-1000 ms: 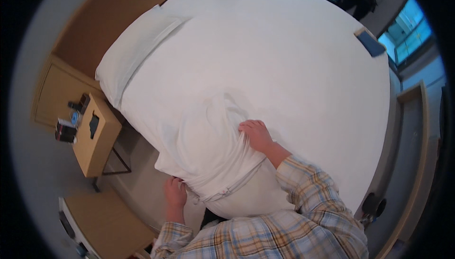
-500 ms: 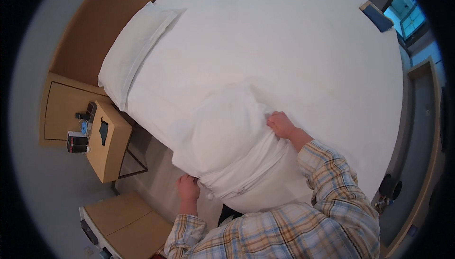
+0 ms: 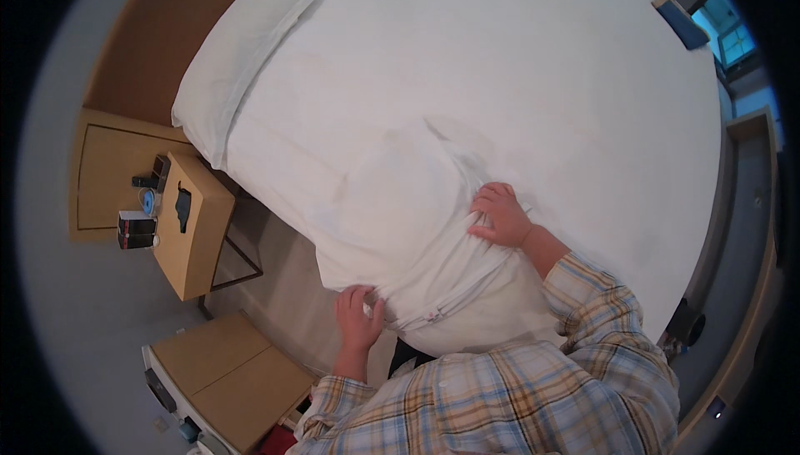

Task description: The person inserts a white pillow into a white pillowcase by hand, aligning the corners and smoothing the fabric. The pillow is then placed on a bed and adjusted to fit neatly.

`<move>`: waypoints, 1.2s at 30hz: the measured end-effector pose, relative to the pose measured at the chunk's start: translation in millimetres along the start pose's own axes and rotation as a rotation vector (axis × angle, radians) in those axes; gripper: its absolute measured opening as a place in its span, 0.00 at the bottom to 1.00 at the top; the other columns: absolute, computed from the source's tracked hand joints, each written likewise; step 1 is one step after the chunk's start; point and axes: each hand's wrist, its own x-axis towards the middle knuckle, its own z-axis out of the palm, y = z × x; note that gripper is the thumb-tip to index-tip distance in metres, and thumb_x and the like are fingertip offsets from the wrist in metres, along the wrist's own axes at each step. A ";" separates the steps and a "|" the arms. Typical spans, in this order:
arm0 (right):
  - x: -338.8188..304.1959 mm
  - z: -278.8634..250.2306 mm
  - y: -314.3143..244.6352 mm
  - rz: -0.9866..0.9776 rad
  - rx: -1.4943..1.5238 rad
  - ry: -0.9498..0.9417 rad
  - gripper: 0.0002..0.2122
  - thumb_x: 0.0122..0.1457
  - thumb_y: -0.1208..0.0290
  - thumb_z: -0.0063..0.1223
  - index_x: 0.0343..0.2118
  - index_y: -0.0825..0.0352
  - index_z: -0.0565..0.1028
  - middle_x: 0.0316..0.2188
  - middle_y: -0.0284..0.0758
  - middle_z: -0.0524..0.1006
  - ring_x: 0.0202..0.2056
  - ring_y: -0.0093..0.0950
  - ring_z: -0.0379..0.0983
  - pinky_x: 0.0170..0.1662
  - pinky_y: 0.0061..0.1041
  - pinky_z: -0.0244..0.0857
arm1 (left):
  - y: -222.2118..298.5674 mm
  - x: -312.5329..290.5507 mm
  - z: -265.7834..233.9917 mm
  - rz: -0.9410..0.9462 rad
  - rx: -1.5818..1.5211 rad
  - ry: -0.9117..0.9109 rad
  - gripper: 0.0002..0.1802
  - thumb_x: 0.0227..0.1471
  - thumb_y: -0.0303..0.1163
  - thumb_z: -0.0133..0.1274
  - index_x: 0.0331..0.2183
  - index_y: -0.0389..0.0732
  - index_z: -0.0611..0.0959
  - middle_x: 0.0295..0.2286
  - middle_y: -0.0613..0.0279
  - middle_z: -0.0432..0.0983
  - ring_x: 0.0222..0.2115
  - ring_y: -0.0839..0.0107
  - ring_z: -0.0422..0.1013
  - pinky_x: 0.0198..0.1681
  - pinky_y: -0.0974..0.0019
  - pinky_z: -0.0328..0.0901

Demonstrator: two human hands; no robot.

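Both hands (image 3: 500, 215) grip a pillowcase (image 3: 400, 222) (pillow inside).

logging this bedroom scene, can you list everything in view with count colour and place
white pillow being put in a white fabric case: 1, white, at the near edge of the bed, under both hands
white bed sheet: 1, white, covering the whole bed
second white pillow: 1, white, at the head of the bed, left
wooden headboard panel: 1, brown, behind the second pillow
light wooden bedside table: 1, tan, left of the bed, a dark item on top
flat blue item: 1, blue, far right corner of the bed
wooden cabinet: 1, tan, lower left on the floor
left hand: 1, grip closed on the case's lower edge
right hand: 1, grip bunching the case fabric
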 end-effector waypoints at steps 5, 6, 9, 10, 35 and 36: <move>18.6 1.9 -32.7 -0.058 -0.001 -0.202 0.07 0.46 0.66 0.57 0.30 0.58 0.77 0.31 0.29 0.73 0.43 0.31 0.64 0.48 0.34 0.52 | 29.8 38.6 17.5 -0.003 -0.093 -0.010 0.11 0.40 0.31 0.58 0.31 0.42 0.79 0.34 0.59 0.73 0.38 0.58 0.67 0.42 0.56 0.60; 21.1 1.2 -34.2 -0.072 0.006 -0.277 0.05 0.48 0.66 0.55 0.27 0.58 0.77 0.30 0.29 0.74 0.41 0.31 0.64 0.47 0.33 0.53 | 32.8 42.1 17.5 -0.039 -0.130 -0.073 0.10 0.40 0.31 0.58 0.30 0.42 0.79 0.33 0.59 0.73 0.37 0.58 0.68 0.41 0.56 0.60; 11.7 -8.5 -31.2 -0.013 0.019 -0.486 0.05 0.49 0.66 0.53 0.23 0.59 0.78 0.26 0.31 0.75 0.37 0.32 0.66 0.43 0.34 0.56 | 39.0 42.4 11.2 -0.042 -0.151 -0.103 0.05 0.41 0.29 0.57 0.26 0.42 0.79 0.29 0.61 0.74 0.34 0.59 0.68 0.39 0.58 0.60; 4.8 -11.4 -30.2 0.005 0.045 -0.522 0.05 0.50 0.66 0.53 0.23 0.59 0.78 0.25 0.31 0.75 0.37 0.32 0.66 0.42 0.34 0.57 | 42.2 39.7 9.0 0.046 -0.136 -0.073 0.04 0.41 0.29 0.57 0.26 0.42 0.79 0.28 0.60 0.74 0.33 0.58 0.68 0.39 0.58 0.60; 67.0 19.3 1.2 0.855 -0.023 -0.203 0.15 0.53 0.59 0.48 0.37 0.64 0.76 0.37 0.40 0.78 0.42 0.36 0.73 0.45 0.35 0.66 | 83.3 33.8 25.6 0.130 -0.118 -0.134 0.15 0.42 0.29 0.57 0.35 0.35 0.76 0.33 0.47 0.72 0.34 0.49 0.68 0.36 0.54 0.63; 65.1 15.9 3.5 0.837 -0.110 -0.289 0.15 0.54 0.59 0.48 0.38 0.63 0.76 0.38 0.39 0.78 0.44 0.36 0.73 0.46 0.35 0.66 | 86.0 38.6 26.1 0.151 -0.121 -0.103 0.14 0.42 0.29 0.56 0.35 0.35 0.77 0.32 0.48 0.72 0.34 0.50 0.69 0.36 0.54 0.64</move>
